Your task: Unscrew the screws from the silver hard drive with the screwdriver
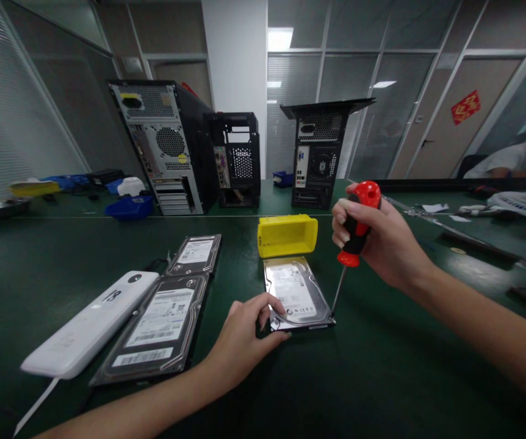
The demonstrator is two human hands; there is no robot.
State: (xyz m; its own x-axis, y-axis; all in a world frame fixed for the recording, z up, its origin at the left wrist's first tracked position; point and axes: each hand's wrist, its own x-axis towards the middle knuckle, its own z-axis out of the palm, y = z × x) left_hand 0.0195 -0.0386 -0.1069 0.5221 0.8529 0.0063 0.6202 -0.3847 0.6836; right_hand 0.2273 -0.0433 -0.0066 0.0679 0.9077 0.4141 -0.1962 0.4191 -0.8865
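A hard drive (306, 292) lies label up on the green table in front of me. My left hand (254, 329) grips its near left corner, fingers on the top and thumb at the front edge. In my right hand (382, 238) is a red and black screwdriver (358, 235), fingers wrapped round the handle. Its shaft slants down, and the tip meets the drive's near right corner; whether a screw is there I cannot make out. Just behind the drive, a yellow plastic bin (288, 236) rests on its side with its opening facing me.
Two more hard drives (160, 326) (196, 255) lie to the left beside a white power bank (91, 326) marked 18. Computer cases (169, 143) (235, 158) (318, 158) stand at the back. A blue bin (129, 207) sits far left. At far right, a person (510, 160) leans at the table.
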